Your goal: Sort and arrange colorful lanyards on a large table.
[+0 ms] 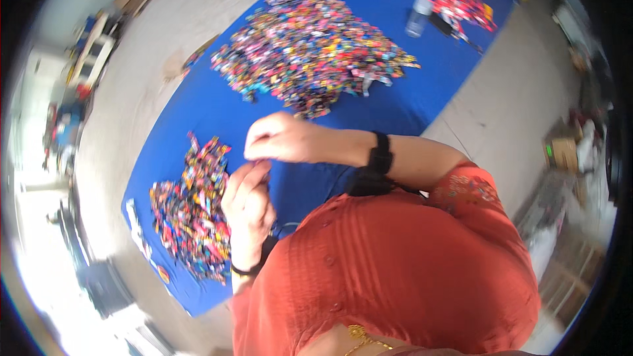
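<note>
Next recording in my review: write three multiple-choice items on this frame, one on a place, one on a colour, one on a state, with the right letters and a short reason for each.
1. Where does the large heap of colourful small pieces lie?
A. On the blue cloth, beyond the hands
B. On the bare grey floor
C. In the person's lap

2. What colour is the garment the person wears?
A. Green
B. Orange-red
C. White

3. How do the left hand and right hand stand?
A. Spread far apart, flat on the cloth
B. Brought together, fingertips meeting
C. Both out of view

Answers:
1 A: the heap sits on the cloth, farther off than the hands.
2 B: the pleated top is orange-red.
3 B: the fingertips meet above the smaller heap; what they pinch is too small to tell.
</note>
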Demonstrator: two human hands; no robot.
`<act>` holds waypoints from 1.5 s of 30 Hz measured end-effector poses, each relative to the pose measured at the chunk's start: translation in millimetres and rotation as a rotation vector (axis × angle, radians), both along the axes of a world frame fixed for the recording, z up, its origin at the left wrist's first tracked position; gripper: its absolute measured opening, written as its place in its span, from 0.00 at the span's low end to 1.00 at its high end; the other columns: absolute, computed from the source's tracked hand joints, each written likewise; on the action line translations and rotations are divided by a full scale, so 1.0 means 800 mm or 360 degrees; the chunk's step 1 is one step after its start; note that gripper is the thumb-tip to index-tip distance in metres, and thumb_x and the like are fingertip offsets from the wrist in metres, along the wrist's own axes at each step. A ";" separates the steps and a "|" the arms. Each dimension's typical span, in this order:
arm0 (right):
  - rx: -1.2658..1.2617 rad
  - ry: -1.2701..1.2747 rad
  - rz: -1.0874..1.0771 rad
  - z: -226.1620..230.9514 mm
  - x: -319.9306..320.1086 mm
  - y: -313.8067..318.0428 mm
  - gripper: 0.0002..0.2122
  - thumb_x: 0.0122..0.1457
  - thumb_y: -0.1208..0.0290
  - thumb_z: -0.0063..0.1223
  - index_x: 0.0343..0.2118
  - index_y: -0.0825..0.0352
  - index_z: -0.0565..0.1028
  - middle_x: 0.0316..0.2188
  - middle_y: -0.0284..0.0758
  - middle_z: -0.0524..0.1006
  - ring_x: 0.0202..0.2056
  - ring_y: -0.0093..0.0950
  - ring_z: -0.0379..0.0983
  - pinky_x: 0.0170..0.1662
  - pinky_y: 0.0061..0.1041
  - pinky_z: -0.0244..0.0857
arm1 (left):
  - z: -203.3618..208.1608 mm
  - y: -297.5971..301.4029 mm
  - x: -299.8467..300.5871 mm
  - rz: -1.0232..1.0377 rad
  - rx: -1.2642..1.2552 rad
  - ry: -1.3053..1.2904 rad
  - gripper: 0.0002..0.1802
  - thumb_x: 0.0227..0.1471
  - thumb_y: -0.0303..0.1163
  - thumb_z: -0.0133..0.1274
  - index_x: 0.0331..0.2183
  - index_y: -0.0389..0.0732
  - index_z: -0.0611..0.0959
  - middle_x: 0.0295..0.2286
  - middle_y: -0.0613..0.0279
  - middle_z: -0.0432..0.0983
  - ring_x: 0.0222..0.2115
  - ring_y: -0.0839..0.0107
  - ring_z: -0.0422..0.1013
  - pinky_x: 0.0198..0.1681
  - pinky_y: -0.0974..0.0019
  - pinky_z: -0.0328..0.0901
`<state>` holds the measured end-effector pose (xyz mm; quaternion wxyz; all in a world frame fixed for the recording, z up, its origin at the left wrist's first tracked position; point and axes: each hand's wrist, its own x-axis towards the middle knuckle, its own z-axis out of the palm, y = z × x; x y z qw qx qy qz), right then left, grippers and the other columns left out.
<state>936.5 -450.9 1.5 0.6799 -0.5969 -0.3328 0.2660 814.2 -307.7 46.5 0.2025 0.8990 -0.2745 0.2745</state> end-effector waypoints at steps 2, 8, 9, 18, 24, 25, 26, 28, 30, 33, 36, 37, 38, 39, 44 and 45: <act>0.0027 0.0248 -0.0047 0.017 -0.006 0.008 0.07 0.63 0.71 0.57 0.36 0.69 0.81 0.32 0.29 0.81 0.36 0.17 0.74 0.41 0.21 0.69 | 0.002 0.009 -0.005 0.0134 -0.0093 -0.0018 0.14 0.40 0.10 0.58 0.28 0.35 0.72 0.39 0.48 0.80 0.37 0.54 0.79 0.39 0.58 0.75; 0.0001 0.0105 -0.0120 0.074 0.009 0.019 0.06 0.67 0.67 0.53 0.39 0.63 0.78 0.25 0.21 0.72 0.20 0.09 0.58 0.21 0.13 0.51 | 0.008 0.024 -0.007 0.0793 -0.0414 -0.0216 0.09 0.51 0.22 0.61 0.38 0.36 0.83 0.53 0.41 0.69 0.52 0.47 0.70 0.54 0.52 0.67; -0.0086 0.0028 -0.0195 0.078 0.010 0.024 0.06 0.68 0.67 0.53 0.39 0.63 0.78 0.24 0.20 0.72 0.20 0.10 0.59 0.21 0.13 0.52 | 0.006 0.028 -0.012 0.0840 -0.0423 -0.0241 0.09 0.51 0.22 0.61 0.38 0.36 0.83 0.53 0.41 0.69 0.52 0.47 0.70 0.54 0.52 0.67; 0.0025 -0.0611 -0.0338 0.065 -0.013 0.056 0.05 0.62 0.71 0.60 0.36 0.67 0.79 0.31 0.28 0.77 0.25 0.13 0.66 0.28 0.16 0.60 | -0.023 0.051 -0.030 0.0129 -0.2470 0.0856 0.19 0.69 0.38 0.44 0.52 0.33 0.77 0.47 0.52 0.78 0.45 0.64 0.76 0.46 0.61 0.72; 0.0052 -0.0468 -0.0280 0.057 -0.021 0.065 0.04 0.63 0.73 0.59 0.37 0.67 0.79 0.33 0.26 0.78 0.28 0.12 0.71 0.30 0.15 0.64 | -0.008 0.073 -0.042 0.0262 -0.1383 0.0370 0.16 0.65 0.21 0.40 0.49 0.36 0.81 0.50 0.55 0.76 0.54 0.64 0.70 0.57 0.62 0.65; 0.0104 -0.0320 -0.0280 0.057 -0.023 0.067 0.04 0.63 0.72 0.59 0.37 0.67 0.79 0.33 0.26 0.79 0.30 0.12 0.73 0.32 0.14 0.65 | -0.004 0.073 -0.044 0.0269 -0.1387 0.0369 0.16 0.65 0.21 0.40 0.49 0.36 0.81 0.50 0.55 0.76 0.54 0.64 0.70 0.57 0.62 0.65; 0.0101 -0.0318 -0.0275 0.057 -0.023 0.068 0.04 0.63 0.72 0.59 0.37 0.67 0.79 0.33 0.26 0.79 0.30 0.12 0.73 0.32 0.14 0.65 | -0.002 0.073 -0.045 0.0290 -0.1336 0.0210 0.17 0.65 0.21 0.39 0.49 0.36 0.80 0.50 0.55 0.76 0.54 0.64 0.70 0.58 0.61 0.64; -0.0040 -0.0252 -0.0248 0.056 -0.024 0.069 0.04 0.63 0.72 0.59 0.37 0.67 0.80 0.31 0.27 0.80 0.33 0.13 0.75 0.35 0.14 0.68 | -0.003 0.068 -0.049 0.0552 -0.1591 0.0180 0.17 0.66 0.22 0.39 0.51 0.36 0.78 0.51 0.54 0.76 0.54 0.65 0.70 0.60 0.61 0.62; -0.0042 -0.0221 -0.0231 0.052 -0.027 0.071 0.04 0.63 0.72 0.59 0.37 0.66 0.80 0.31 0.27 0.81 0.32 0.13 0.75 0.35 0.14 0.68 | -0.013 0.076 -0.035 0.0405 -0.2201 0.0284 0.14 0.66 0.26 0.44 0.51 0.35 0.77 0.49 0.54 0.76 0.52 0.68 0.71 0.58 0.63 0.63; -0.0011 -0.0168 -0.0176 0.041 -0.026 0.079 0.04 0.63 0.73 0.59 0.37 0.67 0.80 0.30 0.27 0.81 0.31 0.13 0.75 0.35 0.15 0.69 | -0.025 0.087 -0.026 0.0247 -0.2483 0.0519 0.14 0.64 0.29 0.51 0.50 0.35 0.78 0.47 0.55 0.78 0.47 0.72 0.72 0.54 0.66 0.65; 0.0020 -0.0071 -0.0095 0.040 -0.031 0.082 0.04 0.63 0.73 0.58 0.37 0.67 0.79 0.30 0.27 0.81 0.32 0.13 0.76 0.35 0.15 0.69 | -0.027 0.080 -0.027 0.0293 -0.2479 0.0759 0.15 0.61 0.30 0.58 0.48 0.36 0.79 0.42 0.58 0.80 0.41 0.77 0.74 0.46 0.72 0.68; 0.0038 0.0002 -0.0061 0.040 -0.034 0.084 0.04 0.64 0.73 0.58 0.37 0.68 0.79 0.30 0.28 0.81 0.33 0.14 0.76 0.36 0.16 0.70 | -0.027 0.078 -0.029 0.0372 -0.2414 0.0845 0.16 0.59 0.31 0.61 0.47 0.36 0.80 0.40 0.60 0.81 0.37 0.80 0.74 0.42 0.75 0.68; 0.0032 0.0016 -0.0054 0.039 -0.033 0.083 0.04 0.64 0.73 0.58 0.37 0.68 0.79 0.30 0.28 0.81 0.33 0.14 0.76 0.36 0.16 0.70 | -0.031 0.078 -0.026 0.0403 -0.2447 0.0823 0.15 0.55 0.28 0.63 0.44 0.36 0.81 0.36 0.62 0.80 0.35 0.77 0.76 0.41 0.71 0.70; -0.0020 -0.0040 -0.0041 0.038 -0.031 0.082 0.04 0.64 0.73 0.57 0.37 0.68 0.79 0.30 0.28 0.81 0.33 0.14 0.77 0.36 0.16 0.70 | -0.030 0.078 -0.026 0.0418 -0.2453 0.0831 0.15 0.55 0.28 0.63 0.44 0.36 0.81 0.36 0.62 0.80 0.35 0.77 0.76 0.41 0.71 0.70; -0.0193 -0.0105 0.0065 0.033 -0.025 0.078 0.07 0.65 0.70 0.56 0.36 0.68 0.79 0.28 0.28 0.80 0.30 0.14 0.75 0.33 0.17 0.69 | -0.039 0.078 -0.026 0.0333 -0.2602 0.1000 0.11 0.54 0.26 0.63 0.38 0.36 0.80 0.29 0.63 0.80 0.28 0.77 0.77 0.34 0.74 0.71; -0.0198 -0.0099 0.0063 0.033 -0.023 0.077 0.07 0.65 0.70 0.56 0.36 0.68 0.79 0.28 0.28 0.80 0.30 0.14 0.75 0.33 0.17 0.69 | -0.046 0.078 -0.025 0.0259 -0.2666 0.0970 0.10 0.53 0.24 0.63 0.37 0.36 0.80 0.28 0.63 0.80 0.27 0.76 0.76 0.33 0.75 0.70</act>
